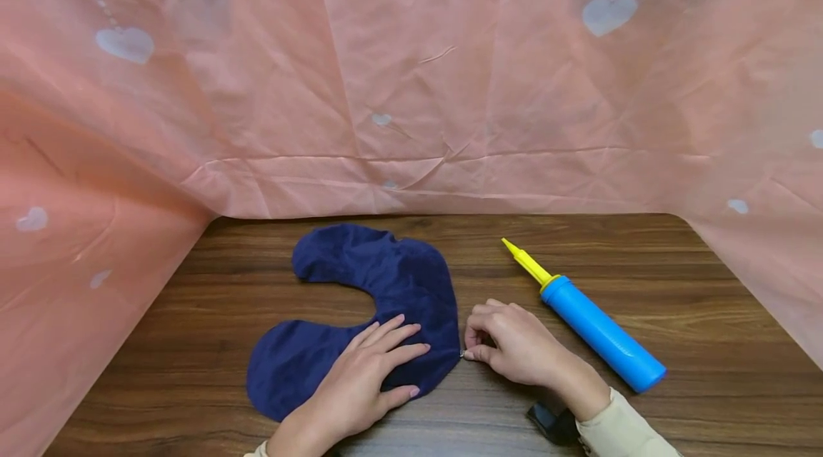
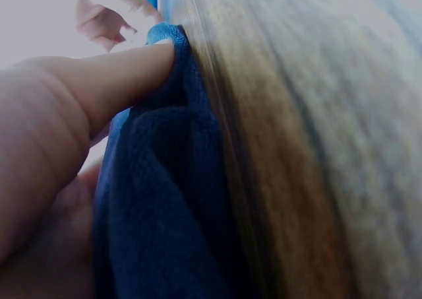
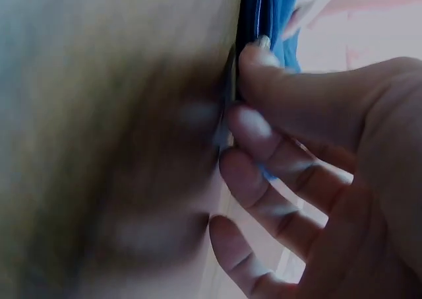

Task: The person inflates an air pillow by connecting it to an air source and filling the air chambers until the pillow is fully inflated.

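Observation:
A flat navy-blue U-shaped neck pillow lies on the wooden table, its opening facing left. My left hand rests on its lower right part with the fingers spread and straight. In the left wrist view the thumb presses on the plush fabric, which folds up beside it. At the pillow's right edge, my right hand pinches a small metal zipper pull between thumb and forefinger. The right wrist view shows the zipper pull at the thumb tip, beside the blue fabric edge.
A blue hand pump with a yellow nozzle lies to the right of my right hand, nozzle pointing up-left. Near the right wrist is a black object. Pink curtain with heart prints surrounds the table's back and sides.

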`<state>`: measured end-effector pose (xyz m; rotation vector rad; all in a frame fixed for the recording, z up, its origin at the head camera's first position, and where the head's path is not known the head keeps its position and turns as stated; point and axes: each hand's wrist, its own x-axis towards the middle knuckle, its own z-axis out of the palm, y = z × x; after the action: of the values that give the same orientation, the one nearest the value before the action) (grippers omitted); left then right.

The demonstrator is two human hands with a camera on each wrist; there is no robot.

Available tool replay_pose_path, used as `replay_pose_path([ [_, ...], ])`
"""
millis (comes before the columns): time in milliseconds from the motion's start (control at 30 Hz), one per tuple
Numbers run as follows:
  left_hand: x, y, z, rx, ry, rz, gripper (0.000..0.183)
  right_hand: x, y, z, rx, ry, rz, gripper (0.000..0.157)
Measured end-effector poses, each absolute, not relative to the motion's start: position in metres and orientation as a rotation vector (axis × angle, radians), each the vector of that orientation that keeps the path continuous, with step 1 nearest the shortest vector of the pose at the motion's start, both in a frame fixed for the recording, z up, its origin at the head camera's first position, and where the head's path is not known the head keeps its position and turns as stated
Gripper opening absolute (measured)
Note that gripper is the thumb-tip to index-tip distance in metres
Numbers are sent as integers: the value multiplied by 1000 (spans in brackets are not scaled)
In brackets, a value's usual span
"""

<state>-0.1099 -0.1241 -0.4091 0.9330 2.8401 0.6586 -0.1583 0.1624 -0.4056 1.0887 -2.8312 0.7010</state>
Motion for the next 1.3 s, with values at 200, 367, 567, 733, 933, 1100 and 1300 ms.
replay_pose_path([
  [200,-111,-123,-407,918,2838,648,57,-175,169,-405,1104,-2844,863,20],
  [367,-111,-120,-407,937,2826,577,63,-184,171,-405,1072,-2874,844,19],
  [567,-111,-121,-407,980,2836,494,60,-189,171,-409,1040,-2851,849,19],
  [733,-113,-125,-414,1023,2846,520,54,-195,170,-413,1050,-2816,877,18],
  [933,-112,-127,-411,1000,2832,486,51,-207,167,-419,1011,-2792,878,18],
  [1100,-112,-127,-411,1027,2828,471,50,-222,164,-425,893,-2758,923,19],
  [1300,-112,-126,-410,1033,2794,489,49,-239,163,-430,816,-2679,1013,17],
])
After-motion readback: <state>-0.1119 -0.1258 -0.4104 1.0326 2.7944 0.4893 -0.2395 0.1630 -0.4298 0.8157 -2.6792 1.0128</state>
